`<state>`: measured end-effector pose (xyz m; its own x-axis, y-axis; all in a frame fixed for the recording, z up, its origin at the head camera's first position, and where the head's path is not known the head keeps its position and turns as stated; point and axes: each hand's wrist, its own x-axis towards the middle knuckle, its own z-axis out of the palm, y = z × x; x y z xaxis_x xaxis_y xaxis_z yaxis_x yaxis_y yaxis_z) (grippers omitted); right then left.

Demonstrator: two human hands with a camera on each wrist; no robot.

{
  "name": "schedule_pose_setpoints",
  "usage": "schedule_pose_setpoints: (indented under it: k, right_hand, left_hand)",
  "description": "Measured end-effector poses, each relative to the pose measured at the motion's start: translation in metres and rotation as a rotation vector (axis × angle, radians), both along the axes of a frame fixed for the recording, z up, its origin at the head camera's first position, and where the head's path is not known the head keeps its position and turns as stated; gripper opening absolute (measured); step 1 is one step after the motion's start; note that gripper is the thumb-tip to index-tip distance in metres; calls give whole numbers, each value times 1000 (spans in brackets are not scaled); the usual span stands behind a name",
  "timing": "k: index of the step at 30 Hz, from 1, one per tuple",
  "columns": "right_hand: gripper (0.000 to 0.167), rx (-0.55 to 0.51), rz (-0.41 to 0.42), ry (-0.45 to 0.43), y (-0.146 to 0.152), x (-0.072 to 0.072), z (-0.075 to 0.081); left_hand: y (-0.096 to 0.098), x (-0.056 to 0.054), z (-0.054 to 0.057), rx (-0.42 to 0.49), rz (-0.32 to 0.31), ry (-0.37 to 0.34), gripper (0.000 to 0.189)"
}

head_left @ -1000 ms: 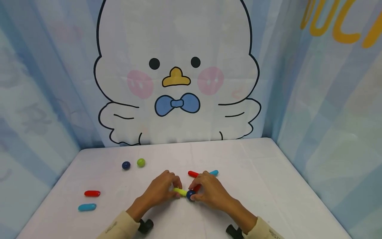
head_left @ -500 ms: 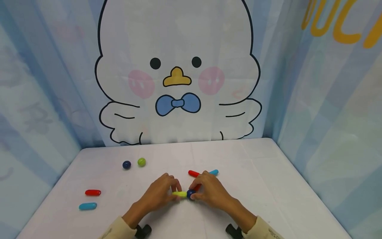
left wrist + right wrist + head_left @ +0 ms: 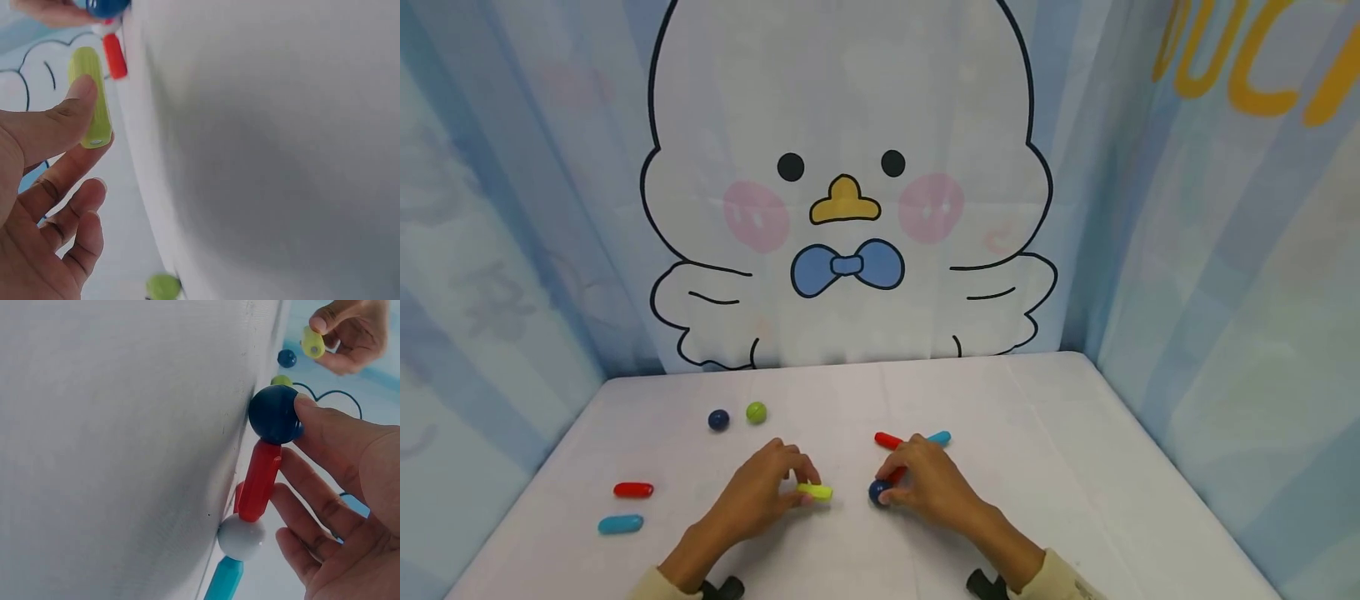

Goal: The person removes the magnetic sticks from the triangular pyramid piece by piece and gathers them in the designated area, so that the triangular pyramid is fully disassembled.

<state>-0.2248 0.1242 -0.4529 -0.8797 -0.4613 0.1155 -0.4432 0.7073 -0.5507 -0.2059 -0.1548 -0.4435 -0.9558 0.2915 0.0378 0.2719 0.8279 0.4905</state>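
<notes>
My left hand [image 3: 767, 490] pinches a yellow-green magnetic rod [image 3: 92, 100] between thumb and index finger, its other fingers loosely bent. A small silvery spot shows on the rod's end. To the right, my right hand [image 3: 934, 485] holds a dark blue ball [image 3: 273, 414], the thumb pressed to its side. The ball joins a red rod [image 3: 260, 481], which runs to a white ball [image 3: 242, 537]. From that white ball a light-blue rod [image 3: 224, 580] continues, and another red rod [image 3: 887, 439] shows beyond my right fingers. A gap separates the yellow-green rod from the blue ball.
On the white table [image 3: 1075, 483], a loose blue ball [image 3: 718, 420] and a green ball [image 3: 756, 412] lie at the back left. A red rod [image 3: 633, 490] and a light-blue rod [image 3: 621, 524] lie further left. A duck-printed curtain [image 3: 850, 317] stands behind.
The yellow-green rod was against the blue ball; my left hand has drawn it away to the left. My right hand stays almost where it was, holding the ball.
</notes>
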Motion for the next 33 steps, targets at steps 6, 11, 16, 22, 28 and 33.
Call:
schedule_pose_setpoints:
  k: [6, 11, 16, 22, 28, 33]
  right_hand:
    - [21, -9, -6, -22, 2, 3, -1]
    - [21, -21, 3, -13, 3, 3, -2]
    - [21, -20, 11, -1, 3, 2, -2]
    - [22, -12, 9, 1, 2, 2, -1]
    - [21, -14, 8, 13, 1, 1, -2]
    - [23, -29, 13, 7, 2, 0, -1]
  left_hand:
    - [-35, 4, 0, -30, 150, -25, 23]
    - [-63, 9, -3, -57, 209, -28, 20]
    - [-90, 9, -5, -109, 241, 6, 21]
    - [-122, 6, -4, -176, 287, 15, 19]
    - [-136, 3, -8, -215, 317, -3, 17]
    - [-137, 1, -12, -223, 323, -12, 18]
